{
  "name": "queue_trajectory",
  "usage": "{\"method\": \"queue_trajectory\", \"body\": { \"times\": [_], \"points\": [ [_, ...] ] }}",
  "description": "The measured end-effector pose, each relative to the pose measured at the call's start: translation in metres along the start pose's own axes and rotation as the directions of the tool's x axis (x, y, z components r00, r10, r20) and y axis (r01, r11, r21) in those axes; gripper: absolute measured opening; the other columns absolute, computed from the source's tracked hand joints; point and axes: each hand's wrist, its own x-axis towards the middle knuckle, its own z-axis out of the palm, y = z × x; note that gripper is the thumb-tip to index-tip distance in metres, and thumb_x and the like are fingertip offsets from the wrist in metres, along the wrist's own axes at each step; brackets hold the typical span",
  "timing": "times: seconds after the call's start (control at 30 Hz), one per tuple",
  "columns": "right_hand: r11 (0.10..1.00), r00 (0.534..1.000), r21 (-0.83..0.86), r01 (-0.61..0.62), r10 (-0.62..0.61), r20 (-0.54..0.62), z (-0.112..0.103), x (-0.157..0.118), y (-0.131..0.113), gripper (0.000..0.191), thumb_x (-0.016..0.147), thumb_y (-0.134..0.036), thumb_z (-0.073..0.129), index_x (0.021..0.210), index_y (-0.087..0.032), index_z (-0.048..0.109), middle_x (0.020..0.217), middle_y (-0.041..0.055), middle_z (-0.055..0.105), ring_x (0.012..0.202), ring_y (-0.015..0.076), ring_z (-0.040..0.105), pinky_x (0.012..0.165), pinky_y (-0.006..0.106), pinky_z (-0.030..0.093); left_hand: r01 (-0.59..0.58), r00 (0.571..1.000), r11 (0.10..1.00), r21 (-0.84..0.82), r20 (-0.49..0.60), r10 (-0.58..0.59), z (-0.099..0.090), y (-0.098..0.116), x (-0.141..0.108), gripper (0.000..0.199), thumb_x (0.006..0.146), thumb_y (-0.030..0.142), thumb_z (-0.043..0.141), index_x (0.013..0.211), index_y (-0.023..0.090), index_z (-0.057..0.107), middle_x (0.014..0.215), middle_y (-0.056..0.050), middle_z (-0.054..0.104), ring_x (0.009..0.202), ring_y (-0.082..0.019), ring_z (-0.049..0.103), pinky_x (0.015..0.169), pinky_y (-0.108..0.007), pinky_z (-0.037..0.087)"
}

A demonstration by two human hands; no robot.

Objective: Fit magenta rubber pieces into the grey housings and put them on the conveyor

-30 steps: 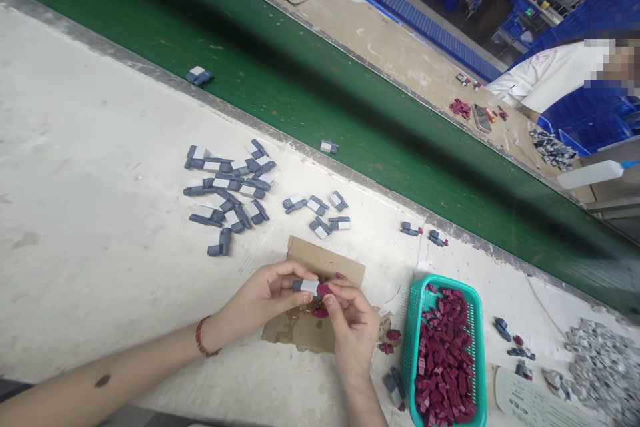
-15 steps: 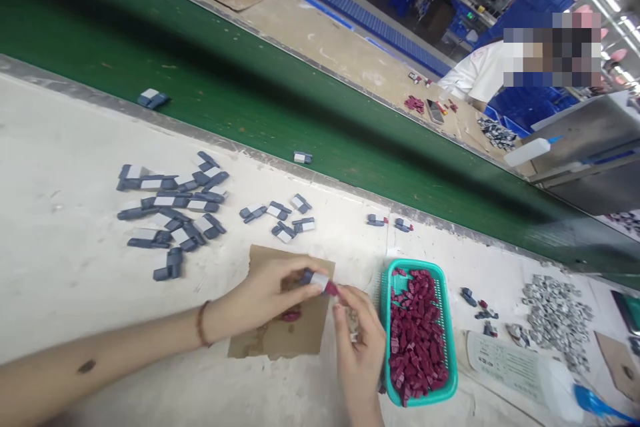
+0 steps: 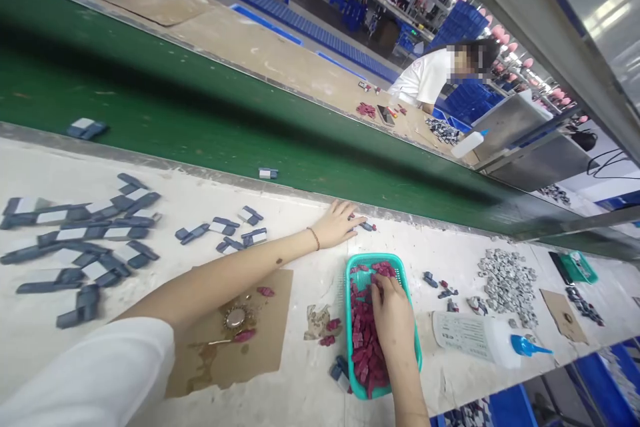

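My left hand lies near the far edge of the table, its fingers spread. Its fingertips are at a small dark blue part with a red end, and a second such part is partly hidden by the fingers. My right hand reaches into a green plastic basket full of small maroon pieces. Its fingers are bent together among the pieces, and what they pinch is hidden. Below my left forearm, a stained cardboard sheet carries a round cap-like dish, a thin stick and maroon pieces.
Blue-grey parts lie in groups on the left. A green conveyor belt runs behind the table, with two parts on it. Right of the basket lie a clear bottle with a blue nozzle and a heap of grey pieces. A co-worker is across the belt.
My left hand has moved away from the cardboard to the table's far edge and released the blue-grey part. My right hand has gone into the basket. The view has shifted right.
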Motion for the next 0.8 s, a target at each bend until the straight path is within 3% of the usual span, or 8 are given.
{"method": "queue_trajectory", "body": {
  "times": [0.1, 0.3, 0.4, 0.5, 0.63, 0.7, 0.8],
  "points": [
    [0.992, 1.0, -0.13, 0.01, -0.01, -0.001, 0.012, 0.011, -0.001, 0.025, 0.09, -0.013, 0.043, 0.096, -0.016, 0.068, 0.093, 0.013, 0.07, 0.08, 0.0242, 0.068, 0.064, 0.03, 0.049, 0.015, 1.0, 0.998, 0.056, 0.015, -0.016, 0.008, 0.0, 0.024, 0.035, 0.093, 0.024, 0.05, 0.127, 0.02, 0.06, 0.137, -0.018, 0.051, 0.13, -0.036, 0.04, 0.108, -0.056, 0.028],
    [0.987, 0.995, -0.152, 0.051, -0.063, -0.075, 0.021, 0.015, 0.005, 0.026, 0.085, -0.005, 0.045, 0.085, -0.02, 0.066, 0.086, 0.012, 0.067, 0.069, 0.023, 0.066, 0.054, 0.029, 0.044, 0.13, 0.991, 0.983, 0.127, -0.054, -0.124, 0.011, -0.012, 0.077, 0.047, 0.092, 0.028, 0.052, 0.135, 0.008, 0.051, 0.144, -0.028, 0.041, 0.137, -0.043, 0.029, 0.11, -0.061, 0.022],
    [0.987, 0.99, -0.138, 0.08, -0.094, -0.104, 0.019, 0.013, 0.008, 0.025, 0.086, -0.008, 0.045, 0.081, -0.021, 0.066, 0.087, 0.0105, 0.065, 0.07, 0.0226, 0.064, 0.056, 0.03, 0.045, 0.121, 0.991, 0.983, 0.139, -0.071, -0.112, -0.002, -0.024, 0.079, 0.056, 0.092, 0.034, 0.051, 0.139, 0.005, 0.045, 0.147, -0.03, 0.036, 0.139, -0.046, 0.024, 0.108, -0.067, 0.017],
    [0.994, 0.981, -0.009, 0.111, -0.111, -0.158, 0.015, 0.013, 0.007, 0.022, 0.088, -0.014, 0.045, 0.081, -0.022, 0.064, 0.085, 0.007, 0.064, 0.073, 0.0219, 0.064, 0.063, 0.03, 0.048, -0.021, 1.0, 0.989, 0.144, -0.007, 0.023, -0.012, -0.028, 0.064, 0.061, 0.089, 0.045, 0.054, 0.141, 0.013, 0.046, 0.15, -0.024, 0.037, 0.141, -0.043, 0.023, 0.111, -0.066, 0.011],
    [0.973, 0.979, 0.2, 0.117, -0.079, -0.189, 0.012, 0.016, 0.001, 0.022, 0.089, -0.018, 0.044, 0.081, -0.022, 0.064, 0.083, 0.0052, 0.066, 0.074, 0.0225, 0.063, 0.067, 0.033, 0.049, -0.213, 0.974, 0.968, 0.134, 0.106, 0.2, -0.001, -0.004, 0.053, 0.066, 0.077, 0.055, 0.066, 0.136, 0.028, 0.054, 0.149, -0.011, 0.044, 0.139, -0.038, 0.03, 0.114, -0.061, 0.009],
    [0.958, 0.98, 0.259, 0.121, -0.074, -0.185, 0.01, 0.015, -0.001, 0.022, 0.09, -0.02, 0.043, 0.081, -0.022, 0.064, 0.083, 0.0061, 0.067, 0.078, 0.0239, 0.063, 0.07, 0.034, 0.049, -0.207, 0.975, 0.967, 0.146, 0.106, 0.193, 0.009, 0.011, 0.06, 0.061, 0.078, 0.052, 0.066, 0.134, 0.028, 0.056, 0.149, -0.011, 0.045, 0.139, -0.037, 0.032, 0.113, -0.06, 0.012],
    [0.929, 0.985, 0.353, 0.107, -0.052, -0.162, 0.008, 0.013, -0.001, 0.021, 0.091, -0.025, 0.044, 0.085, -0.021, 0.064, 0.083, 0.0068, 0.07, 0.08, 0.0249, 0.065, 0.072, 0.036, 0.05, -0.09, 0.996, 0.979, 0.183, 0.044, 0.083, 0.011, 0.017, 0.08, 0.056, 0.085, 0.042, 0.062, 0.136, 0.02, 0.053, 0.15, -0.018, 0.041, 0.139, -0.04, 0.031, 0.111, -0.063, 0.012]
  ]
}}
